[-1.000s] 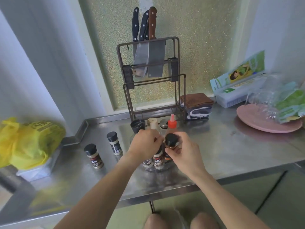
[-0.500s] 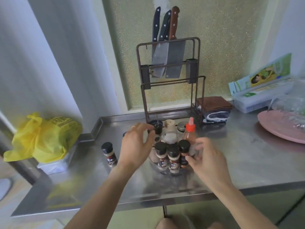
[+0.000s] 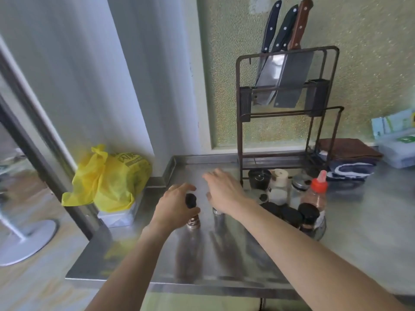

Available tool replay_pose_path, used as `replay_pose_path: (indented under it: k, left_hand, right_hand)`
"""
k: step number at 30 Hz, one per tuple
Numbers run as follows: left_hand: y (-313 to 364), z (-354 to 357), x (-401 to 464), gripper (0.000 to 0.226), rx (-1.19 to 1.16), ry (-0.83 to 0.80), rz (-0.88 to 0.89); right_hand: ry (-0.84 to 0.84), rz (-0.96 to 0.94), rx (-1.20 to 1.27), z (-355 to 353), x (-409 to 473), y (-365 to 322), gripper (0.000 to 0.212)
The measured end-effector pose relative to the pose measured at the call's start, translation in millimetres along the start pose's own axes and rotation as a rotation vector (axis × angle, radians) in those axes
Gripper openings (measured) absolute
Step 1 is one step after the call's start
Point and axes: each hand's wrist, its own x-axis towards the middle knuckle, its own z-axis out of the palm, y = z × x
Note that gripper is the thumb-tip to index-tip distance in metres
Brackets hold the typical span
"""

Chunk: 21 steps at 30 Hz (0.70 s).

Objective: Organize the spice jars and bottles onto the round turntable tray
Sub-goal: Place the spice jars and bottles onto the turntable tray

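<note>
A clear round turntable tray [image 3: 321, 230] stands on the steel counter at the right. It carries several black-capped spice jars [image 3: 290, 215], a red-capped bottle [image 3: 314, 195], a white-capped jar [image 3: 279, 184] and a black grinder [image 3: 259, 178]. Two jars stand loose on the counter to its left. My left hand [image 3: 176, 208] curls around the black cap of the left spice jar [image 3: 193, 221]. My right hand [image 3: 224, 190] hovers with fingers spread over the second jar [image 3: 217, 215], hiding its top; only the lower part shows.
A metal knife rack [image 3: 287, 113] with several knives stands behind the tray. Folded cloths [image 3: 350, 158] and a plastic box [image 3: 396, 149] lie at the back right. A yellow bag [image 3: 112, 176] sits past the counter's left end. The counter's front edge [image 3: 202, 286] is near.
Both hands left the turntable and moved left to the two loose jars. My left hand closed on the left jar. The view swung left.
</note>
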Motion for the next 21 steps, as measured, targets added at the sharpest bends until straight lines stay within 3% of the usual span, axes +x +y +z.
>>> replay_pose_path:
  k: [5, 8, 14, 17, 21]
  left_hand:
    - [-6.4, -2.7, 3.5, 0.044, -0.037, -0.043, 0.013]
    - [-3.4, -17.9, 0.7, 0.043, -0.097, 0.048, 0.04]
    - [65.1, -84.9, 1.6, 0.039, -0.309, 0.206, 0.249]
    - [114.6, -100.2, 10.6, 0.037, -0.398, 0.177, 0.383]
    - [169.3, -83.0, 25.7, 0.042, -0.299, 0.085, 0.515]
  right_hand:
    - [-0.138, 0.036, -0.11, 15.3, 11.5, 3.9, 0.044]
    - [-0.103, 0.035, -0.073, -0.5, 5.8, 4.2, 0.036]
    - [0.095, 0.046, 0.02, -140.9, -28.0, 34.0, 0.022]
    - [0.066, 0.113, -0.04, -196.8, -48.3, 62.4, 0.026]
    - [-0.05, 0.15, -0.156, -205.0, -64.5, 92.8, 0.034]
